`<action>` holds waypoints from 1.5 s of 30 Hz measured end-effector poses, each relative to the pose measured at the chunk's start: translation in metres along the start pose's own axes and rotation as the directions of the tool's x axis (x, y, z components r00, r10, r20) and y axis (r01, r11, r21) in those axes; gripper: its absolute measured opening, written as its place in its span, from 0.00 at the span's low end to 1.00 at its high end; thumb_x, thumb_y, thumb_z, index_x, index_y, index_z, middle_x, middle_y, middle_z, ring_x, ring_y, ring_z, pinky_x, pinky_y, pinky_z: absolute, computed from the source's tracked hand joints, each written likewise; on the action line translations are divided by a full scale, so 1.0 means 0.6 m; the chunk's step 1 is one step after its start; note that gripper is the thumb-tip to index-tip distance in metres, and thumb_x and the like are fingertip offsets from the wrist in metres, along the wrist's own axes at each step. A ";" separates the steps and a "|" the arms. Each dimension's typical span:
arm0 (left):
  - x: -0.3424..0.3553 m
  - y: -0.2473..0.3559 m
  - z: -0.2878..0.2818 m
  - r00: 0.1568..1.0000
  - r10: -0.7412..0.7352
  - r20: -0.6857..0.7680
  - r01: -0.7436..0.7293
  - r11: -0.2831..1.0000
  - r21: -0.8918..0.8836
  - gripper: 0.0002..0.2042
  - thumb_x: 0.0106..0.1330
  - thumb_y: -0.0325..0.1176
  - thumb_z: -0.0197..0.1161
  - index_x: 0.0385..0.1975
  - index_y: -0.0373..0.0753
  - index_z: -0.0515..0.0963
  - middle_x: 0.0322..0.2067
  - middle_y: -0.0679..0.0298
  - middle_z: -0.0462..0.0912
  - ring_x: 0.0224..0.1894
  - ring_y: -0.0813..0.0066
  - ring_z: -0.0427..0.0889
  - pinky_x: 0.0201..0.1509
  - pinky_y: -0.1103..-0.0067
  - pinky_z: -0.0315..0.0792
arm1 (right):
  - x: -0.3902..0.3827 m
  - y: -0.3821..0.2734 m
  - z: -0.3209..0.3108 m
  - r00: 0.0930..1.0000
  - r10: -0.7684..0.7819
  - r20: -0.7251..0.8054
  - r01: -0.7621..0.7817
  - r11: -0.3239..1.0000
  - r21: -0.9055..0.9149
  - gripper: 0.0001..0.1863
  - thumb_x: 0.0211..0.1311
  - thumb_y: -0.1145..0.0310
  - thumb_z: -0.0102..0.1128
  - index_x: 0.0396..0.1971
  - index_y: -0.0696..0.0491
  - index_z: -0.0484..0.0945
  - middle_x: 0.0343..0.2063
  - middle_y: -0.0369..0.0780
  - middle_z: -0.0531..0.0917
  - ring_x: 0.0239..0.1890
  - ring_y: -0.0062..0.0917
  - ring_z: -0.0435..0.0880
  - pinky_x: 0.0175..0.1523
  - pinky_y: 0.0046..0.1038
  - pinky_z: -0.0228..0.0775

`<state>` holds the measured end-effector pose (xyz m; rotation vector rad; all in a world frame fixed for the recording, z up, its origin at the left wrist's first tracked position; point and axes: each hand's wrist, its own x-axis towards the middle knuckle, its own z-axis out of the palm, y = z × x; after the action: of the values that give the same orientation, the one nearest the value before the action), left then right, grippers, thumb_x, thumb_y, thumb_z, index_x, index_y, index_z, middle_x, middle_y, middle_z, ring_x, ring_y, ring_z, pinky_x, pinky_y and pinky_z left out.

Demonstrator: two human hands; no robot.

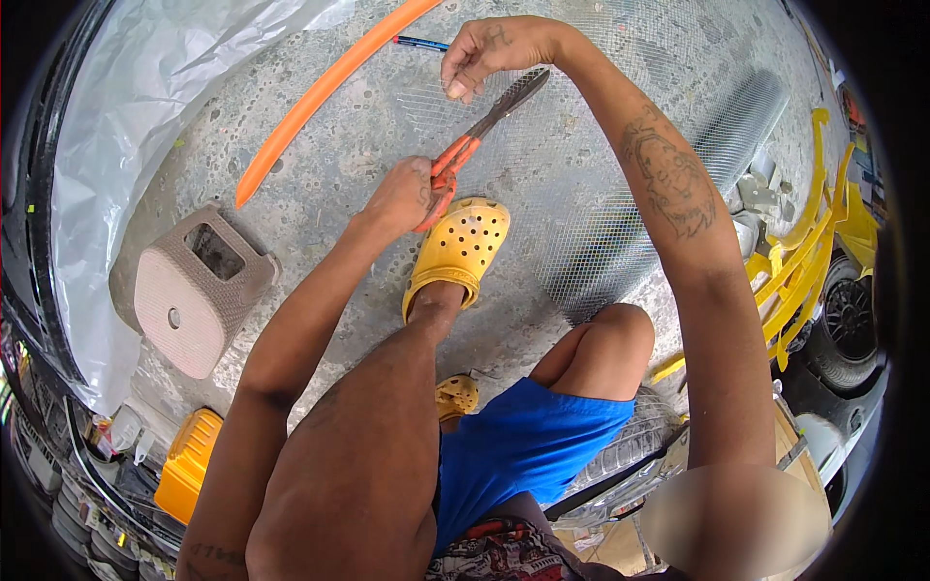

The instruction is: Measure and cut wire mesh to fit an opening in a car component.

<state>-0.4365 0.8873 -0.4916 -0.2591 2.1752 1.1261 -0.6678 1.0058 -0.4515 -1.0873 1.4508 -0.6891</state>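
My left hand [405, 197] is wrapped round the red handles of a pair of shears [494, 116]. Their dark blades point up and to the right, passing below my right wrist. My right hand [481, 60] is bent down at the wrist, with thumb and fingers pinched together at the wire mesh [572, 145]; the exact spot gripped is hard to see. The fine grey mesh spreads over the concrete floor and curls into a roll [741, 121] on the right. Just below the left hand is my foot in a yellow clog [465, 240].
An orange strip [325, 97] curves across the floor at upper left, with a blue pen [421, 44] beside its upper end. A beige stool [199, 290] lies tipped at left near clear plastic sheeting [107, 184]. Yellow pieces [804, 261] and a wheel [848, 329] are at right.
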 end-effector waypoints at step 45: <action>0.005 0.047 -0.022 0.998 -0.020 0.053 0.021 0.999 -0.026 0.12 0.71 0.32 0.45 0.36 0.31 0.74 0.39 0.46 0.75 0.43 0.49 0.78 0.45 0.64 0.72 | -0.028 -0.030 -0.027 0.998 0.052 -0.022 -0.050 0.995 0.086 0.15 0.60 0.62 0.67 0.39 0.58 0.84 0.35 0.38 0.86 0.38 0.22 0.83 0.48 0.25 0.73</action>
<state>-0.4577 0.8946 -0.4702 -0.2604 2.1079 1.1391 -0.6803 1.0108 -0.4253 -0.9761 1.4518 -0.7240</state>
